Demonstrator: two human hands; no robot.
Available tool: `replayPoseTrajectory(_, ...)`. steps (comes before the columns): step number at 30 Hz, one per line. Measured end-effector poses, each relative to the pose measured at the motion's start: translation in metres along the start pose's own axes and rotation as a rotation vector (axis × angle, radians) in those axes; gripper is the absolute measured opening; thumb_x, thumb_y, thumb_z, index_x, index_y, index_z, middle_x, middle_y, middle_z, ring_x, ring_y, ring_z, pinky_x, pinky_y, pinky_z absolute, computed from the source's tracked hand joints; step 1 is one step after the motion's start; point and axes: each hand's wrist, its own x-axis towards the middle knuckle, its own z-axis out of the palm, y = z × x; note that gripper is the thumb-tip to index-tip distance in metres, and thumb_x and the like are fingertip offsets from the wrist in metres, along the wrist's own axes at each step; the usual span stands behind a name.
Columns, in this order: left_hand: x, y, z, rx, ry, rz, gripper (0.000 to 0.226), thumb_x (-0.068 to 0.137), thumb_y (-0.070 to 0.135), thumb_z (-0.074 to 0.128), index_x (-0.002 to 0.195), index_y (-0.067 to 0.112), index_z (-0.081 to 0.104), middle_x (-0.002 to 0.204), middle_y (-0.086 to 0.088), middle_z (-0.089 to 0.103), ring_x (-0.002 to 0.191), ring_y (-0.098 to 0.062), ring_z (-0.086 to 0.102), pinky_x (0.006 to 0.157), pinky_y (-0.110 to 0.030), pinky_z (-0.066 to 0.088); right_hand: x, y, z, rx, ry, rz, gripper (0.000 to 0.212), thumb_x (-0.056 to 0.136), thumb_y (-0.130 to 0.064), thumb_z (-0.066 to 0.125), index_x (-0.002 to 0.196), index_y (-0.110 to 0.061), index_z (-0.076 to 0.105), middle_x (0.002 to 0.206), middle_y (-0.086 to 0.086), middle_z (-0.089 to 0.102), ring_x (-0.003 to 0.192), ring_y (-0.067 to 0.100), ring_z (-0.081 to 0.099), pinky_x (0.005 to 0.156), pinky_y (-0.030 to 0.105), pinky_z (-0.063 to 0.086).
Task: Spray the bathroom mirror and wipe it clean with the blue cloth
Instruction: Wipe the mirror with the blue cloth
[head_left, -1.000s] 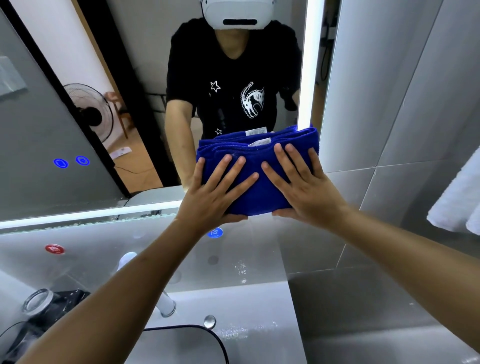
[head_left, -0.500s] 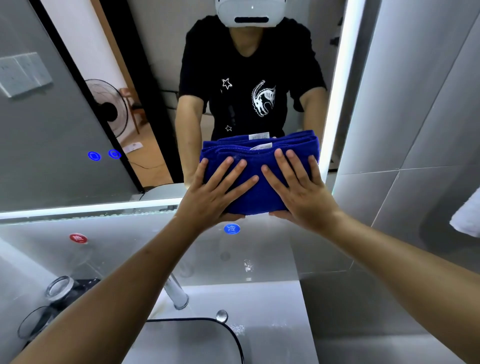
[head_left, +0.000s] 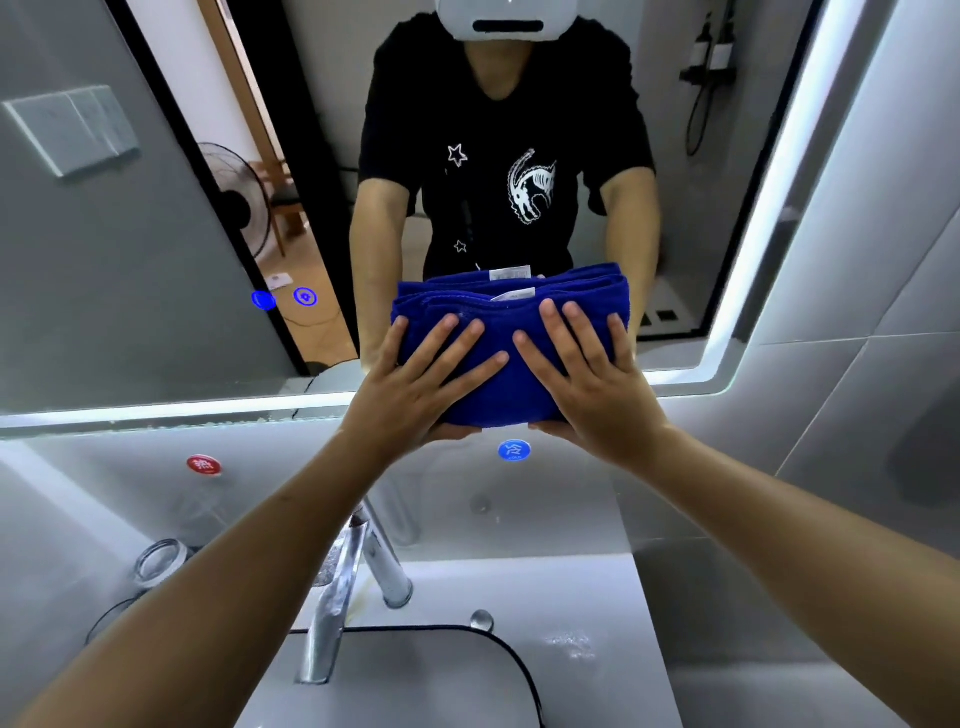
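A folded blue cloth (head_left: 506, 387) is pressed flat against the bathroom mirror (head_left: 156, 260) near its lower edge, right of centre. My left hand (head_left: 415, 384) lies spread on the cloth's left half and my right hand (head_left: 587, 379) on its right half, with the thumbs under its bottom edge. The glass reflects the cloth, both forearms and a person in a black shirt. No spray bottle is in view.
A lit strip (head_left: 769, 197) frames the mirror's right and bottom edges. Two blue touch buttons (head_left: 283, 299) glow on the glass. Below stand a chrome tap (head_left: 337, 597), a sink (head_left: 415, 675), a glass jar (head_left: 158, 561) and red (head_left: 203, 464) and blue (head_left: 514, 450) wall stickers.
Both hands and the cloth have slid leftward along the mirror's lower edge, away from its lit right edge. The view has shifted so more of the mirror's right side shows.
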Motion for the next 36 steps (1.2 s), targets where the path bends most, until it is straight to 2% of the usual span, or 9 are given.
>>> replayPoseTrajectory(15, -0.077, -0.063, 0.001, 0.034, 0.045, -0.007, 0.087, 0.088, 0.072, 0.041, 0.155, 0.026, 0.011, 0.163, -0.01, -0.005, 0.15, -0.029, -0.002, 0.119, -0.054, -0.002, 0.057, -0.08, 0.005, 0.01, -0.006, -0.001, 0.093, 0.087, -0.059, 0.048, 0.155, -0.014, 0.004, 0.157, 0.017, 0.005, 0.145, 0.032, 0.007, 0.118, 0.051, 0.002)
replayPoseTrajectory(18, -0.094, -0.075, 0.002, 0.027, 0.04, -0.009, 0.087, 0.087, 0.072, 0.043, 0.155, 0.027, 0.012, 0.163, -0.009, -0.005, 0.15, -0.029, -0.002, 0.119, -0.054, -0.002, 0.068, -0.098, 0.006, 0.004, -0.013, 0.001, 0.094, 0.086, -0.06, 0.05, 0.155, -0.014, 0.006, 0.157, 0.017, 0.005, 0.147, 0.033, 0.004, 0.119, 0.051, 0.001)
replayPoseTrajectory(22, -0.117, -0.094, 0.002, 0.017, 0.03, -0.011, 0.088, 0.086, 0.071, 0.044, 0.155, 0.028, 0.011, 0.163, -0.009, -0.005, 0.15, -0.029, -0.002, 0.119, -0.054, -0.002, 0.085, -0.122, 0.006, 0.006, -0.011, 0.011, 0.097, 0.084, -0.06, 0.054, 0.155, -0.015, 0.005, 0.157, 0.017, 0.004, 0.149, 0.031, -0.011, 0.119, 0.05, -0.002)
replayPoseTrajectory(30, -0.155, -0.126, 0.004, 0.015, 0.03, -0.004, 0.089, 0.086, 0.068, 0.048, 0.155, 0.027, 0.011, 0.163, -0.01, -0.005, 0.15, -0.029, -0.003, 0.119, -0.054, -0.001, 0.114, -0.162, 0.005, 0.045, -0.006, 0.044, 0.099, 0.081, -0.057, 0.063, 0.155, -0.016, 0.011, 0.158, 0.016, 0.005, 0.15, 0.028, -0.01, 0.12, 0.049, -0.002)
replayPoseTrajectory(33, -0.169, -0.139, 0.004, 0.023, 0.04, -0.004, 0.087, 0.087, 0.068, 0.046, 0.155, 0.027, 0.011, 0.163, -0.01, -0.004, 0.15, -0.029, -0.002, 0.119, -0.054, -0.001, 0.127, -0.177, 0.005, 0.043, 0.002, 0.045, 0.102, 0.079, -0.058, 0.063, 0.155, -0.016, 0.008, 0.16, 0.017, -0.001, 0.15, 0.028, -0.01, 0.12, 0.049, -0.002)
replayPoseTrajectory(36, -0.185, -0.153, 0.004, 0.03, 0.048, -0.008, 0.085, 0.089, 0.068, 0.043, 0.155, 0.027, 0.011, 0.163, -0.01, -0.002, 0.15, -0.029, 0.0, 0.119, -0.054, 0.002, 0.14, -0.195, 0.007, 0.031, 0.02, 0.044, 0.097, 0.081, -0.059, 0.059, 0.155, -0.017, 0.012, 0.162, 0.015, -0.011, 0.15, 0.028, -0.009, 0.12, 0.049, -0.003)
